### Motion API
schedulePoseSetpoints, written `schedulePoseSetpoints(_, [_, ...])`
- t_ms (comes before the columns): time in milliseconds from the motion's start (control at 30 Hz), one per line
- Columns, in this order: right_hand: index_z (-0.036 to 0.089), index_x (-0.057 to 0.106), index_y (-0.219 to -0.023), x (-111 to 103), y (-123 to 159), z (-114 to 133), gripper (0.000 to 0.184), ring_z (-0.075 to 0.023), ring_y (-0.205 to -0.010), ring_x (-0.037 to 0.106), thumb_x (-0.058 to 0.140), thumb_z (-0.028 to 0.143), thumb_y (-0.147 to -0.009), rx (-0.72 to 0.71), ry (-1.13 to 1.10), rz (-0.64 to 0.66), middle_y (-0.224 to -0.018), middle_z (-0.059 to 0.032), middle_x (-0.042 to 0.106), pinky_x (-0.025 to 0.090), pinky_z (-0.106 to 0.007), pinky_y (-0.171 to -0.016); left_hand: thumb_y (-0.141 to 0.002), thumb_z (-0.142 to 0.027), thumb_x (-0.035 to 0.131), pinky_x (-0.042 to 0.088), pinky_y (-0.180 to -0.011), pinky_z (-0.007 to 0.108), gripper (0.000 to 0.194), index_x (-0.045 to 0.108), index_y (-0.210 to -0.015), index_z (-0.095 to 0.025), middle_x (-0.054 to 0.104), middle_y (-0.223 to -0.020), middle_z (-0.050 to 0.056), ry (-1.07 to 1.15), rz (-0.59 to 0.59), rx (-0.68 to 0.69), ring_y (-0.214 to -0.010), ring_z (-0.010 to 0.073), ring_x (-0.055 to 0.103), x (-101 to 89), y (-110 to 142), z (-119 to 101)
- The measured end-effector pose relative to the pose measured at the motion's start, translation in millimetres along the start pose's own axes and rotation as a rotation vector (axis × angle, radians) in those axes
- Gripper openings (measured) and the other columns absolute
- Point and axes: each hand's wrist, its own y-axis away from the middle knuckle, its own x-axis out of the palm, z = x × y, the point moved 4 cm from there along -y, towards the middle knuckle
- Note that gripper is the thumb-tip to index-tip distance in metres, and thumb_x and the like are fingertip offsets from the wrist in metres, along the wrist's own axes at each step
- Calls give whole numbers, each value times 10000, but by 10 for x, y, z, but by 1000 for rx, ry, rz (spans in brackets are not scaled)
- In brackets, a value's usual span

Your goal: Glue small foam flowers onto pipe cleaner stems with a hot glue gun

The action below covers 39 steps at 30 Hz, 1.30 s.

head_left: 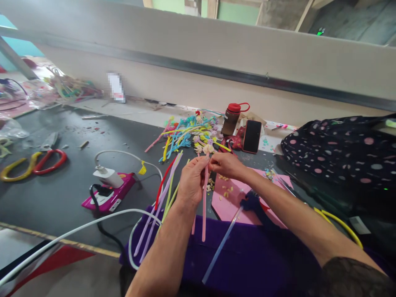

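My left hand is closed around a pink fuzzy stem, which hangs down below the fingers. At the top of that stem is a small cream-coloured flower. Beside it, my right hand is pinched just under the flower, close against the left fingertips; whatever lies between its fingers is hidden. Small pale pieces lie below the hands, with more on a pink board. Loose purple, red and green stems lie left of my left wrist.
A pile of colourful stems and flowers lies beyond the hands, near a red-capped bottle and a phone. Scissors, a magenta power strip and a white cable are leftward. A translucent stick crosses the purple cloth.
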Motion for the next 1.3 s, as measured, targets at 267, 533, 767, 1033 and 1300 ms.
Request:
schedulePoseSetpoints(267, [167, 541, -772, -388, 830, 60, 119, -85, -532, 519, 467, 227, -843, 157, -424, -177, -628, 32, 551, 354, -186, -505, -666, -370, 670, 153, -317, 149, 257, 578, -634, -133, 497, -449, -45, -98, 96, -125, -317, 7, 319, 145, 96, 191])
schedulePoseSetpoints(533, [179, 523, -780, -378, 1224, 137, 122, -85, -528, 527, 450, 246, -852, 249, -600, -231, -634, 36, 538, 399, -192, -509, -661, -338, 683, 219, -328, 125, 235, 591, -652, -122, 563, -536, -10, -142, 240, -247, -353, 5, 373, 332, 231, 329])
schedulePoseSetpoints(767, [165, 538, -733, -271, 1285, 11, 177, -74, -440, 517, 534, 327, -802, 321, -867, -236, -592, 45, 515, 397, -178, -426, -670, -308, 679, 241, -330, 117, 213, 555, -673, -135, 598, -596, -9, -207, 240, -233, -374, 9, 418, 383, 252, 349])
schedulePoseSetpoints(1033, [163, 560, -673, -299, 1295, -45, 149, -74, -482, 473, 560, 265, -782, 292, -602, -417, -554, 40, 541, 346, -177, -465, -627, -282, 712, 248, -328, 111, 230, 543, -685, -137, 582, -593, -27, -221, 226, -239, -383, 11, 428, 417, 249, 387])
schedulePoseSetpoints(1300, [164, 580, -757, -329, 1310, 35, 84, -91, -561, 501, 501, 158, -788, 191, -466, -459, -670, 17, 588, 357, -196, -537, -636, -285, 708, 254, -340, 114, 221, 553, -685, -135, 581, -600, -18, -233, 187, -247, -403, 14, 431, 410, 267, 421])
